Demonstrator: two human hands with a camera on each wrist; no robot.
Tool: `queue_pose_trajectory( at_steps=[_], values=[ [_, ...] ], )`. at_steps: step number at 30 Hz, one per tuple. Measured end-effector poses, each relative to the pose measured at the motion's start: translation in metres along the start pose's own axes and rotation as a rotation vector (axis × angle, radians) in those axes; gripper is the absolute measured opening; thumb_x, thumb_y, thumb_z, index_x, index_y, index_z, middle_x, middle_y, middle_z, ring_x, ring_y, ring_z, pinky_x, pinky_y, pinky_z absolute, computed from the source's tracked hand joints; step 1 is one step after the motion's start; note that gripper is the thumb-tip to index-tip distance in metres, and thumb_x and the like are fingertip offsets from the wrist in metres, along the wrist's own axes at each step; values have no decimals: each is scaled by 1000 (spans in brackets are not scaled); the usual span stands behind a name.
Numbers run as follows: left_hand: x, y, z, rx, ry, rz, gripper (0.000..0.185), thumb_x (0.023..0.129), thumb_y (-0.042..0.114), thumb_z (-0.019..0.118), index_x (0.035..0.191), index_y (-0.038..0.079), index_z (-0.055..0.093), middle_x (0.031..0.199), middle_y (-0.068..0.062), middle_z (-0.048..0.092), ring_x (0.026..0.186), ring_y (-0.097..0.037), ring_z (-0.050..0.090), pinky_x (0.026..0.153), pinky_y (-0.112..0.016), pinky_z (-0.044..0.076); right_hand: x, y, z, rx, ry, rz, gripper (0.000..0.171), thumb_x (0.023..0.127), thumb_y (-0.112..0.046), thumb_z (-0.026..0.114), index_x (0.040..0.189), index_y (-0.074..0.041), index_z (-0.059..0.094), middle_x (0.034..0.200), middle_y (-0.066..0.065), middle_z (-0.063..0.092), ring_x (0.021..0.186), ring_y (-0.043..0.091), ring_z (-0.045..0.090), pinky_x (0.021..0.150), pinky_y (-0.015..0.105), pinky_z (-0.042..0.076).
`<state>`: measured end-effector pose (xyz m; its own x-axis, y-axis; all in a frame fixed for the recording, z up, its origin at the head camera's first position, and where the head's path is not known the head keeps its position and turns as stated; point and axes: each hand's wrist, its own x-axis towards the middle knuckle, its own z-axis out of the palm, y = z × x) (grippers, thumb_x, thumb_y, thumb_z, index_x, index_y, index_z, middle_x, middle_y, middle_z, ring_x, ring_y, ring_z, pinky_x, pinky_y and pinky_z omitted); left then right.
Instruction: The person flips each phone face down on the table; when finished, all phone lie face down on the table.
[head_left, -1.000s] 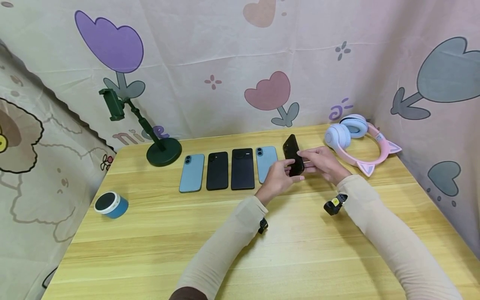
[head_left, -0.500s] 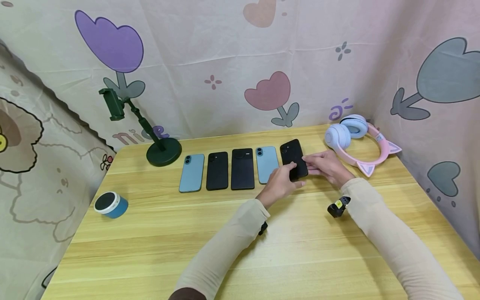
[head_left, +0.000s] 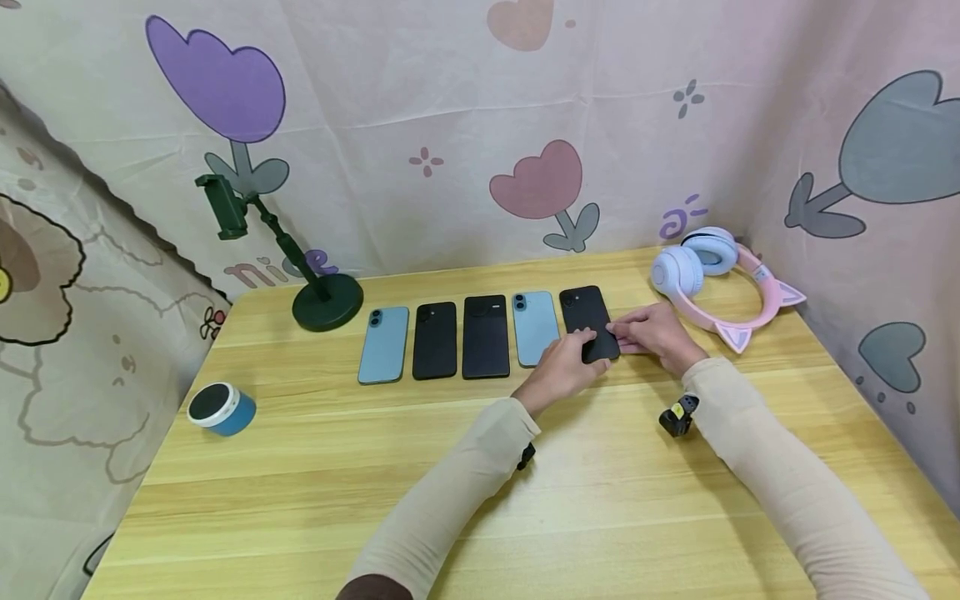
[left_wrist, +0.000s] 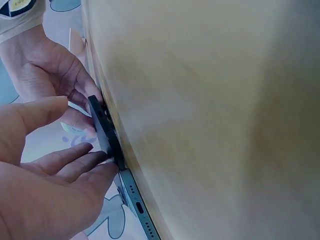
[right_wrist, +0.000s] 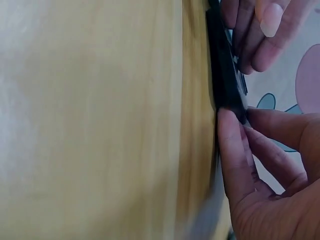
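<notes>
A black smartphone [head_left: 583,308] lies back up at the right end of a row of phones, its camera lenses toward the far edge. My right hand [head_left: 654,335] pinches its right edge near the lower corner; in the right wrist view the thumb and fingers [right_wrist: 231,145] meet at that corner. My left hand [head_left: 558,371] rests its extended fingers on the phone's lower left part, thumb apart near the bottom edge. In the left wrist view, those fingers [left_wrist: 75,162] touch the phone beside a light blue phone [head_left: 535,325], which lies just left of it.
Further left lie a large dark phone [head_left: 486,337], another black phone [head_left: 435,342] and another light blue phone [head_left: 384,346]. A dark green phone stand [head_left: 327,303] stands behind, a blue-and-white round device [head_left: 234,414] at left. Pink cat-ear headphones [head_left: 701,312] lie right of my right hand.
The black phone has come down from a tilted, raised pose to lie on the table in line with the others. Both hands lowered with it, and the right hand shifted slightly right.
</notes>
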<state>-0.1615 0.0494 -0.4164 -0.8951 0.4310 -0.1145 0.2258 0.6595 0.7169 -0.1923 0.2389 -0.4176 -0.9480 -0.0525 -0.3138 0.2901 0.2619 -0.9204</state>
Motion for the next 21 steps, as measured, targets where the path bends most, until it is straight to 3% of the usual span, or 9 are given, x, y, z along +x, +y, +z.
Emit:
queue_pose_trajectory(
  at_steps=[10,13,14,16,18,20,21],
  values=[
    [-17,5,-16,13,3,60,57,100,29,66,151,9,49,157,-6,44,144,-25,39,114,-42,38,-6,-12,-1,-121,-34,-9,38,98,-7,66,129,16,59,119,30,67,81,18,72,79,32,60],
    [-29,7,-26,54,13,87,55,100,30,66,149,9,51,155,-6,46,136,-25,50,102,-39,48,-11,-16,-1,-152,-30,-33,38,96,-8,70,124,15,61,113,28,68,80,19,71,78,33,60],
    [-33,7,-29,60,12,92,54,101,30,65,148,9,52,150,-8,53,125,-27,59,93,-40,52,-14,-17,-1,-168,-27,-45,37,95,-8,71,121,15,62,109,26,69,79,19,70,77,34,60],
    [-42,6,-35,93,23,101,51,101,31,65,147,9,54,145,-8,57,121,-26,61,89,-39,53,-19,-17,-1,-213,-18,-67,34,93,-10,74,116,14,64,101,22,71,76,19,69,74,33,61],
    [-52,2,-42,113,33,113,49,101,30,64,146,10,56,142,-7,59,119,-24,62,91,-39,53,-25,-18,0,-258,-11,-94,33,92,-13,76,113,12,66,94,19,72,74,20,69,69,32,60],
    [-64,-4,-49,138,46,125,49,102,30,63,146,10,56,140,-7,60,128,-23,57,101,-41,49,-31,-18,1,-315,1,-127,34,92,-16,77,112,10,67,93,16,71,73,21,69,66,30,58],
    [-70,-7,-52,158,56,131,49,102,30,63,146,11,55,147,-5,55,137,-21,49,109,-43,44,-34,-19,1,-353,8,-147,35,92,-18,77,112,9,67,94,16,72,74,21,68,65,29,56]
  ],
)
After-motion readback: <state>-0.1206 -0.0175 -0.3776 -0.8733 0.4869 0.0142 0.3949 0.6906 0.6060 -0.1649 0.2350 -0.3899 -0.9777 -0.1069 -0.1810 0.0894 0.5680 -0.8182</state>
